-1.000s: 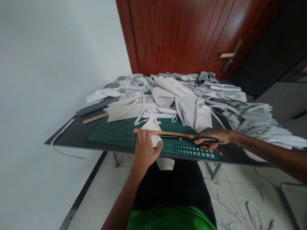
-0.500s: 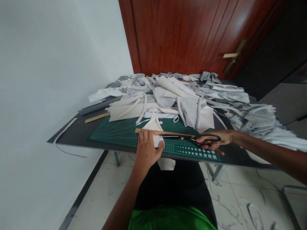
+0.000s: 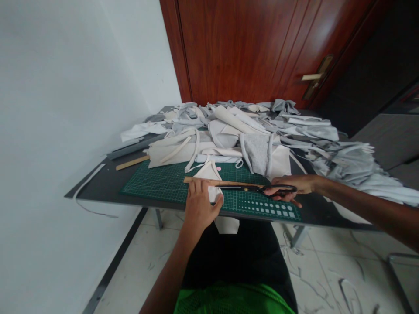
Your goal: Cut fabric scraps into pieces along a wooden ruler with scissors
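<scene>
My left hand [image 3: 201, 203] lies flat over a white fabric piece [image 3: 212, 171], its fingertips on a wooden ruler [image 3: 225, 182] and its thumb spread to the right. The ruler runs across the fabric on a green cutting mat [image 3: 160, 183]. My right hand [image 3: 288, 187] grips the black handles of a pair of scissors [image 3: 246, 189], whose blades point left along the ruler's near edge. The blade tips reach the fabric beside my left hand. Whether they bite into it I cannot tell.
Several white and grey fabric scraps [image 3: 225, 131] are heaped at the back, with another pile [image 3: 347, 161] at the right. A second wooden strip [image 3: 132, 163] and a white band [image 3: 87, 181] lie left on the dark table [image 3: 104, 187]. A white piece [image 3: 227, 225] hangs below the front edge.
My right hand and the scissors have shifted slightly left, with the blade tips closer to my left hand. My left hand and the ruler stay nearly in place.
</scene>
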Demonstrator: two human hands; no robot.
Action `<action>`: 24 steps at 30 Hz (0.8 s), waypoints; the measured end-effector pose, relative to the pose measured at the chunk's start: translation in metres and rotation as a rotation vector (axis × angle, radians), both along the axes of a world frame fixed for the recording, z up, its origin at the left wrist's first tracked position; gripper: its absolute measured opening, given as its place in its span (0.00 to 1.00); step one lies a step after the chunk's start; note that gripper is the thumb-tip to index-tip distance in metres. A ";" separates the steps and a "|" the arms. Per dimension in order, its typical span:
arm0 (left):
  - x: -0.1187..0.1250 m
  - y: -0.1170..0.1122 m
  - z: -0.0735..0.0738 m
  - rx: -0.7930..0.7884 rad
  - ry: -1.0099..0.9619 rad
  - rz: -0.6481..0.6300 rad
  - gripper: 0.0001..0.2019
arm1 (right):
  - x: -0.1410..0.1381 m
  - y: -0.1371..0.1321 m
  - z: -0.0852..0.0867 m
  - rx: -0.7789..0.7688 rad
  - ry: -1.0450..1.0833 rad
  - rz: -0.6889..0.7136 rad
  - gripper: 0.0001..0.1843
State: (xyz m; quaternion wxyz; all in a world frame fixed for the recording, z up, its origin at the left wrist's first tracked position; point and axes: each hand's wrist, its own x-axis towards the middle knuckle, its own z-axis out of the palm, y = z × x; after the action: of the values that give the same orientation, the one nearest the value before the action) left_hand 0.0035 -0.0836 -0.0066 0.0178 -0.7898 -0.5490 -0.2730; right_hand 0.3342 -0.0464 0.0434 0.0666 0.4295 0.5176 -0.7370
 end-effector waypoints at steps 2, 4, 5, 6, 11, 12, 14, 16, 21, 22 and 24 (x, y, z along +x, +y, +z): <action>0.000 0.000 0.000 0.002 0.006 0.000 0.14 | 0.000 0.002 0.001 0.017 0.001 0.011 0.29; 0.000 0.000 0.000 -0.002 0.011 -0.001 0.15 | 0.000 0.002 0.002 0.022 0.003 0.015 0.30; 0.000 0.000 0.000 -0.003 0.013 -0.002 0.15 | 0.000 0.001 0.002 0.025 0.005 0.013 0.30; 0.000 0.000 0.000 -0.004 0.013 -0.003 0.15 | 0.000 -0.001 0.002 0.028 0.005 0.013 0.30; 0.000 0.000 0.000 -0.002 0.019 -0.005 0.15 | -0.003 -0.007 -0.002 0.060 0.007 -0.019 0.31; 0.000 0.000 0.000 -0.004 0.021 -0.003 0.15 | -0.003 -0.007 -0.004 0.050 -0.001 -0.024 0.32; 0.000 0.000 0.001 -0.009 0.021 -0.001 0.15 | -0.005 -0.005 -0.006 0.014 -0.018 -0.019 0.32; 0.000 0.000 0.001 -0.013 0.015 -0.004 0.15 | -0.006 -0.003 -0.007 -0.027 -0.025 0.000 0.32; -0.001 0.001 0.000 -0.019 0.007 -0.008 0.16 | -0.009 0.001 -0.006 -0.081 -0.017 0.039 0.32; -0.001 0.001 -0.001 -0.017 0.007 -0.008 0.16 | -0.009 0.001 -0.006 -0.101 -0.013 0.051 0.33; -0.001 0.001 -0.001 -0.011 -0.002 -0.014 0.16 | -0.008 0.000 -0.004 -0.150 -0.002 0.071 0.34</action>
State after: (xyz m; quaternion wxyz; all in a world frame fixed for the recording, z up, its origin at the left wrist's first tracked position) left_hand 0.0023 -0.0827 -0.0080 0.0110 -0.7936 -0.5448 -0.2707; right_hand 0.3264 -0.0463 0.0390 0.1255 0.4055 0.4758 -0.7704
